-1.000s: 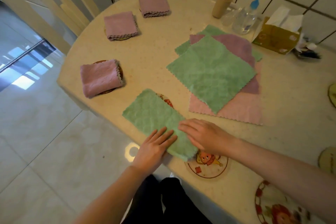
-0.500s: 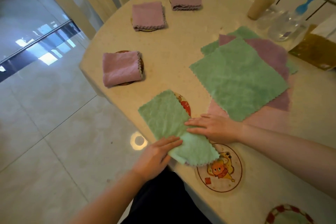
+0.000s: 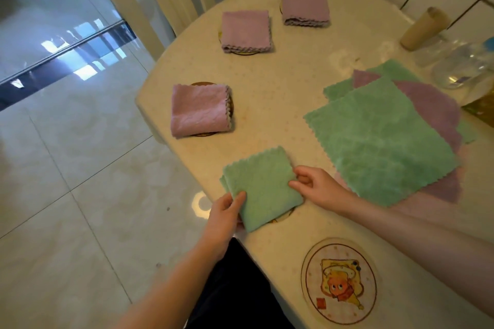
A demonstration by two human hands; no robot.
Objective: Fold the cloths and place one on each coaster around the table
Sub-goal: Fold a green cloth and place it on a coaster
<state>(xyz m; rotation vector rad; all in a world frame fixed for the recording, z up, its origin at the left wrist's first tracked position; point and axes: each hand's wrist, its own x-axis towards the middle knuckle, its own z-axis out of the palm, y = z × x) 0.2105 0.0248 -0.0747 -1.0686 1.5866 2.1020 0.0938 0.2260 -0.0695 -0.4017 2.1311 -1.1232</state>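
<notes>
At table's near edge, green cloth (image 3: 263, 187), a long strip a second ago, now folded square over its coaster (image 3: 283, 218); left hand (image 3: 227, 212) and right hand (image 3: 318, 189) pinch opposite edges — fourth placement nearly done.

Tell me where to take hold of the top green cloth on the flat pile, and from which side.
Pinch the near corner of the top green cloth from the table's near edge. That corner overhangs the pink cloths beneath, so it should lift alone; the right hand is closest.
</notes>
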